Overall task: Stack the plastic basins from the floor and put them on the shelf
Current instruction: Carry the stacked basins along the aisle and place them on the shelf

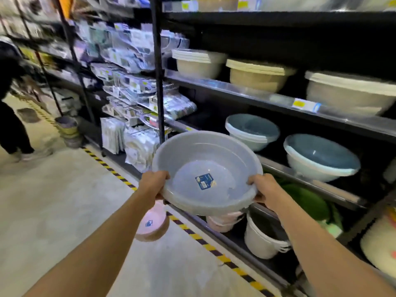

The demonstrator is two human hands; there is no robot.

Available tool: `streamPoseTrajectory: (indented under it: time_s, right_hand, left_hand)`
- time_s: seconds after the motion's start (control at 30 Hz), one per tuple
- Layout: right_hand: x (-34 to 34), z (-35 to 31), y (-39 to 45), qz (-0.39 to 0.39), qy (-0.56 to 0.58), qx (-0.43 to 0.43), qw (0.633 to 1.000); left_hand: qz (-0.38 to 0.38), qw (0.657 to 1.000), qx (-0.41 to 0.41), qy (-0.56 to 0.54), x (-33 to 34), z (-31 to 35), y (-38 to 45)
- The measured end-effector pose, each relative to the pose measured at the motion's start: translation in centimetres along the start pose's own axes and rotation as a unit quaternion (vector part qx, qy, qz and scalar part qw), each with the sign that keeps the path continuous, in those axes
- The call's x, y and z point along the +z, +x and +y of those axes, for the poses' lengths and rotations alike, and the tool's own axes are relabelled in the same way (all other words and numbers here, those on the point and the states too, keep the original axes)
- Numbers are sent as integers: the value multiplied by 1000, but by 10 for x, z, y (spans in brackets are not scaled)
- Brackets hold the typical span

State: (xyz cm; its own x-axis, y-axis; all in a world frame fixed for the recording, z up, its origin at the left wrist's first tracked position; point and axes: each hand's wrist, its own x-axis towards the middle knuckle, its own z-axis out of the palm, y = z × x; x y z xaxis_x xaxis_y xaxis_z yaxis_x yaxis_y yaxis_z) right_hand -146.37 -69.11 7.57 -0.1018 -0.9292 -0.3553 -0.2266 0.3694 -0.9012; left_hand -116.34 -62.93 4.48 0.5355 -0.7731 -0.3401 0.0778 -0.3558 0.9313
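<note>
I hold a grey translucent plastic basin [205, 159] with a blue label inside, raised in front of the shelving. My left hand [153, 183] grips its near left rim and my right hand [264, 188] grips its near right rim. The rim edge looks layered, so it may be more than one basin nested. Below my left forearm a pink basin [153, 225] with a blue label lies on the floor. The black shelf [278, 166] in front carries blue-grey basins [252, 130] in nested piles.
Beige and white basins [255, 75] stand on the upper shelf. White buckets [262, 241] and pink basins [225, 221] sit on the bottom shelf, with green ware behind. A yellow-black striped line [205, 245] runs along the shelf base. A person [10, 116] stands at far left near stacked bowls [69, 130].
</note>
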Motion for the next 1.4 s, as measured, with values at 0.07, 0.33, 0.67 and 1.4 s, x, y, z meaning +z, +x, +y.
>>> streamPoseTrajectory:
  time_s: [0.07, 0.33, 0.67, 1.4]
  right_hand:
    - [32, -14, 10, -20, 2, -2, 1000]
    - [130, -50, 77, -73, -2, -26, 997]
    - [244, -75, 224, -152, -34, -6, 988]
    - [531, 61, 470, -242, -115, 6, 964]
  left_hand:
    - [14, 1000, 8, -14, -25, 7, 20]
    - [60, 998, 0, -35, -74, 17, 98]
    - [128, 990, -51, -37, -83, 17, 226]
    - [187, 976, -114, -1, -138, -191, 537]
